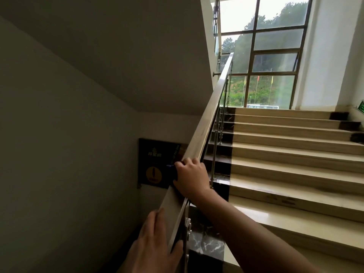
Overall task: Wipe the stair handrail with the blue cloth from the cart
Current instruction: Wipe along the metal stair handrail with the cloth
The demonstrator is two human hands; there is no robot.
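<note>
A pale wooden handrail [208, 113] climbs from the lower middle toward the window at the top. My right hand [192, 177] wraps over the rail partway up, pressing the blue cloth [171, 168] against it; only a small blue edge shows to the left of my fingers. Lower down, my left hand [155, 247] grips the rail's bottom end, fingers on the left side and thumb on the right.
Beige steps [291, 154] with dark marble edging rise to the right of the rail, toward a large window [264, 56]. Metal balusters [215, 146] and glass stand under the rail. A dark poster [151, 164] hangs on the left wall.
</note>
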